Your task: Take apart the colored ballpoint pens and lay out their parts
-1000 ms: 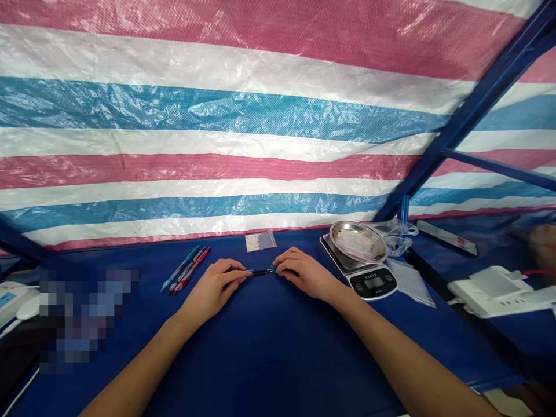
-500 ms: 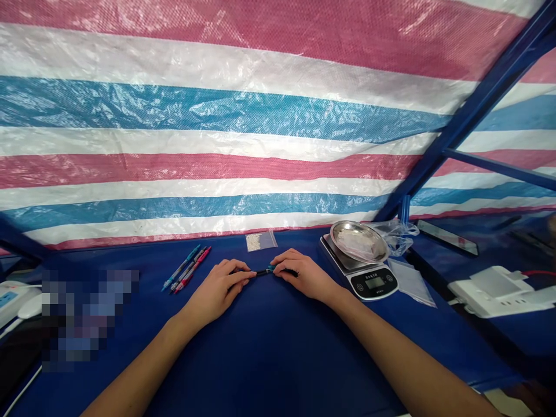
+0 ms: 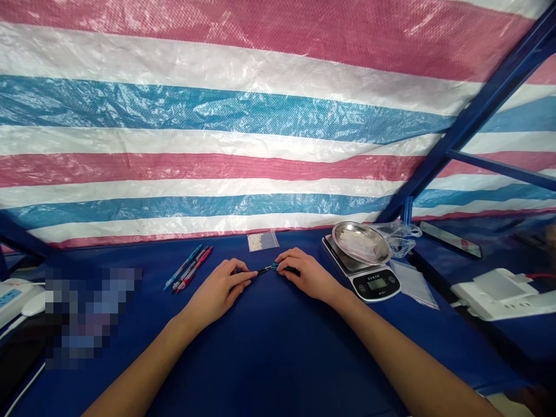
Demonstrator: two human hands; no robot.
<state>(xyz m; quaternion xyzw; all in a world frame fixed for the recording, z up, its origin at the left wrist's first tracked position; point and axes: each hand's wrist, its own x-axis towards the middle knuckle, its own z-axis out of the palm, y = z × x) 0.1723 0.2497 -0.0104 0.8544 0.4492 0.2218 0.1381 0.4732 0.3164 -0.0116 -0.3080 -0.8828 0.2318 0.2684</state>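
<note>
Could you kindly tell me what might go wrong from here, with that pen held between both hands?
The thin dark pen is held only at the fingertips of the left hand and right hand, so it could slip and roll on the dark blue cloth, where it would be hard to see. The right hand is also near the kitchen scale, so a wide movement might knock it and the metal bowl on top.

The only view looks from the person's head, forward and down, close over the left hand and right hand on a blue tabletop, with a striped tarp filling the upper frame.
</note>
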